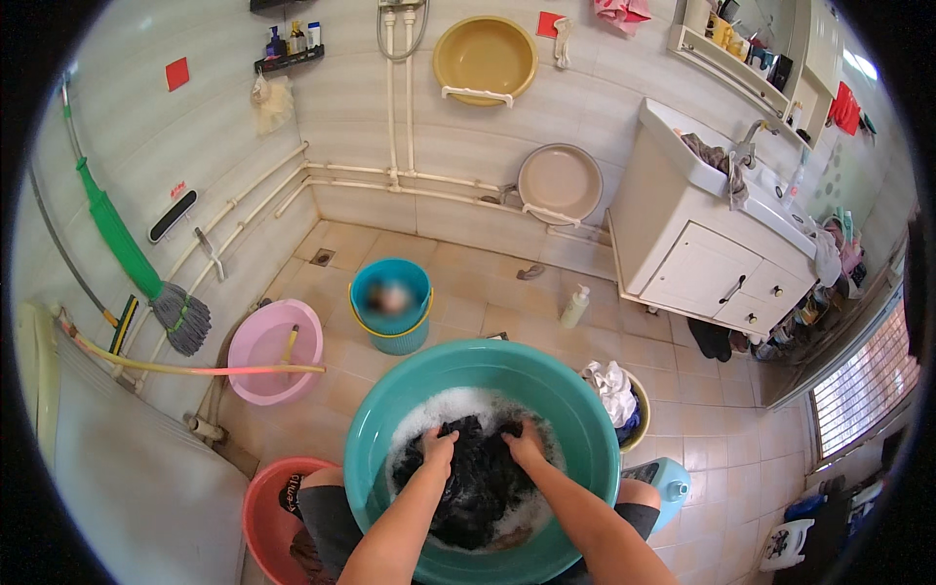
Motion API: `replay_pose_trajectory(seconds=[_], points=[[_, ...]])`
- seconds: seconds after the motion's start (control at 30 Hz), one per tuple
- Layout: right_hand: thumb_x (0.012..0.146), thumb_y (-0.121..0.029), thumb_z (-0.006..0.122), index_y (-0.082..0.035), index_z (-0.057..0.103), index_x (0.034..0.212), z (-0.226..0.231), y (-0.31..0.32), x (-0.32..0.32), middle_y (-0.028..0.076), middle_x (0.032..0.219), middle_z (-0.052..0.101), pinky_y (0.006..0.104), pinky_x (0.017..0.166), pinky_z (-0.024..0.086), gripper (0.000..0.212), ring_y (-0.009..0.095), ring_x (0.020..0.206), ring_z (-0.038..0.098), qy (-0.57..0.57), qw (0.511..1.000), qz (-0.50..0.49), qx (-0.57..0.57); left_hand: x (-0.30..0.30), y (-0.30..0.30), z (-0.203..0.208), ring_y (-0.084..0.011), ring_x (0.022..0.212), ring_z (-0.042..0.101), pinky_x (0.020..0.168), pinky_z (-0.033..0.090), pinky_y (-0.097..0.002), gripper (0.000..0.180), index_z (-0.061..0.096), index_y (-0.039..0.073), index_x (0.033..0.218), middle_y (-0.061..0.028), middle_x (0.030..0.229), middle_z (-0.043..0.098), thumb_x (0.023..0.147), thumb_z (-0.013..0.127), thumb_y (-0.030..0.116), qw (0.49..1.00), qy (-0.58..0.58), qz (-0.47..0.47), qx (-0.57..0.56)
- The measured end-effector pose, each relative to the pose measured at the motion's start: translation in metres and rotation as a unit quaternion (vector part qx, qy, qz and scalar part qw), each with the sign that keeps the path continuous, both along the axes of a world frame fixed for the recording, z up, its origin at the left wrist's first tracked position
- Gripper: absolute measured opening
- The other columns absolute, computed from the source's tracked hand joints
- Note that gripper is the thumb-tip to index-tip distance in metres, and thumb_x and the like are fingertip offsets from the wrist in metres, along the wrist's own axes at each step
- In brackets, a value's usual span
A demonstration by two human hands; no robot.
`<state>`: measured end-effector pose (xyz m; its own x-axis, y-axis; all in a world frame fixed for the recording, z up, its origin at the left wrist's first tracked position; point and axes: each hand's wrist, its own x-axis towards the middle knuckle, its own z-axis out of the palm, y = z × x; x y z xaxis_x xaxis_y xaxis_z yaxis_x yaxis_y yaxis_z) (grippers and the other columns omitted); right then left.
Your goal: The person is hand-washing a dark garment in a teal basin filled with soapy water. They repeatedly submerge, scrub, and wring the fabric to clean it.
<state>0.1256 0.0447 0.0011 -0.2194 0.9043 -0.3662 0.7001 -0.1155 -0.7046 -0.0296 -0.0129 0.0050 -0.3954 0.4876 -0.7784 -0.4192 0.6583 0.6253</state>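
Observation:
A large teal basin stands between my knees, holding sudsy water. Wet black cloth lies bunched in the foam; its exact kind of garment I cannot make out. On its left side my left hand is closed on a fold of it. Opposite, my right hand grips another part near the upper right of the bundle. Between the two hands the cloth sags into the suds. My forearms reach in over the basin's near rim.
Left of the basin are a pink tub, a blue bucket and a red basin with clothes. At right stand a laundry-filled pail and a blue jug. A pump bottle and white sink cabinet are beyond.

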Motion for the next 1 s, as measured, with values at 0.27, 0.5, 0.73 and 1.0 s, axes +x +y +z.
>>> replay_pose_trajectory(seconds=[0.27,0.5,0.73,1.0], points=[[0.076,-0.029,0.061,-0.008,0.055,0.085,0.083,-0.074,-0.047,0.010,0.083,0.055,0.0371,0.055,0.047,0.024,0.029,0.068,0.058,0.139,0.933,0.186,0.276,-0.006,0.007,-0.055,-0.0263,0.094,0.051,0.082,0.041,-0.0393,0.046,0.050,0.004,0.109,-0.0131,0.104,0.052,0.079,0.057,0.037,0.899,-0.382,0.018,0.215],[0.079,-0.027,0.056,-0.003,0.061,0.078,0.051,-0.026,-0.034,0.018,0.075,0.059,0.0404,0.061,0.047,0.025,0.036,0.071,0.057,-0.006,0.968,0.077,0.239,0.039,0.002,0.021,-0.0242,0.094,0.051,0.081,0.039,-0.0348,0.037,0.055,-0.002,0.101,-0.0122,0.105,0.055,0.085,0.045,0.030,0.986,-0.087,0.039,0.135],[0.078,-0.038,0.057,-0.001,0.055,0.100,-0.003,0.006,0.004,0.022,0.101,0.054,0.0411,0.078,0.042,0.043,0.036,0.095,0.051,-0.022,0.979,0.003,0.204,0.024,0.005,0.028,-0.0287,0.114,0.041,0.090,0.035,-0.0373,0.062,0.043,0.000,0.121,-0.0163,0.123,0.044,0.075,0.064,0.035,0.984,0.022,-0.023,0.173],[0.076,-0.026,0.062,-0.007,0.034,0.127,-0.027,0.004,0.005,0.016,0.126,0.040,0.0416,0.085,0.040,0.061,0.031,0.112,0.043,-0.058,0.994,-0.081,-0.051,0.005,0.003,-0.006,-0.0270,0.118,0.037,0.090,0.037,-0.0402,0.055,0.043,0.008,0.123,-0.0113,0.130,0.036,0.077,0.064,0.030,0.998,0.062,-0.010,0.018]])
